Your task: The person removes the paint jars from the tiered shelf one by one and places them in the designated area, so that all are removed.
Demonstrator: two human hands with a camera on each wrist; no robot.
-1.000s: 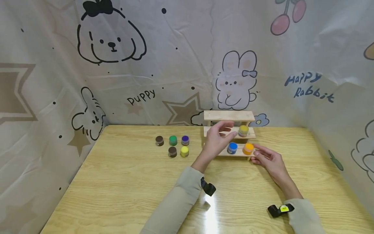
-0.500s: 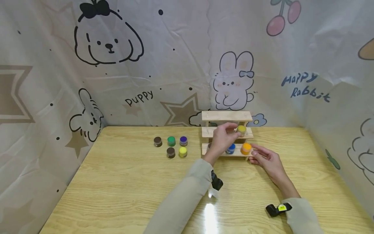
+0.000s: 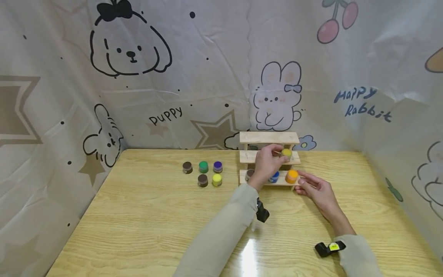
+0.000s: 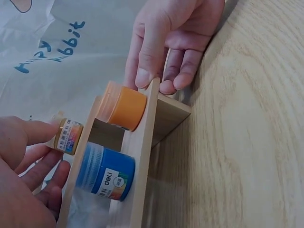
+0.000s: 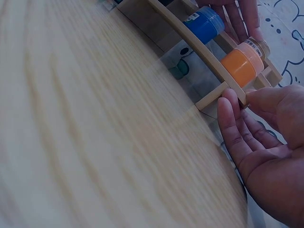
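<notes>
A three-tier wooden rack [image 3: 269,137] stands at the back of the table. On its middle tier sits a mustard-yellow paint jar [image 4: 70,136], which my left hand [image 3: 267,163] pinches between thumb and fingers. My right hand [image 3: 320,191] grips the right end of the bottom tier, thumb and fingertips on either side of the board in the right wrist view. That tier bears an orange paint jar [image 3: 292,176], a blue paint jar [image 4: 106,172] and a dark brown jar [image 3: 250,175], which my left wrist partly covers in the head view.
Left of the rack, several paint jars stand on the table: two dark brown, a green jar [image 3: 203,166], a purple jar [image 3: 217,166] and a bright yellow jar [image 3: 217,179]. A printed curtain [image 3: 207,77] hangs along the table's back and sides.
My left hand has moved right along the middle tier and taken hold of the mustard-yellow jar, which it stood apart from earlier. My right hand has stayed at the bottom tier's end.
</notes>
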